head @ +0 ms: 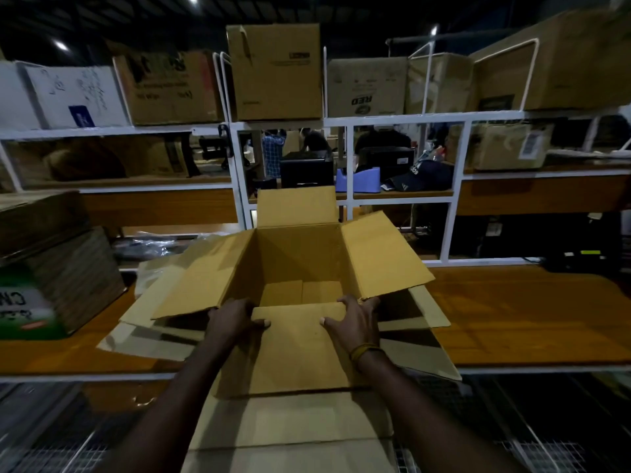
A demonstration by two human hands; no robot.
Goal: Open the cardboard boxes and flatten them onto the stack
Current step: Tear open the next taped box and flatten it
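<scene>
We have the box open, not yet flat

Our left hand [232, 319] and right hand [355, 319] pinch the near flap [297, 343] of the box [297, 257], standing just beyond them on flattened cardboard [420, 339] on the surface [529, 312].

Wooden bench [532, 322]: open cardboard box [293, 257], flattened cardboard [426, 346], cardboard stack [68, 268] at left.

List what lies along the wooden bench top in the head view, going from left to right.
Green-printed box → stack of flattened cardboard → clear plastic wrap → open cardboard box, its near flap gripped by the left hand and right hand → bare bench top.
</scene>
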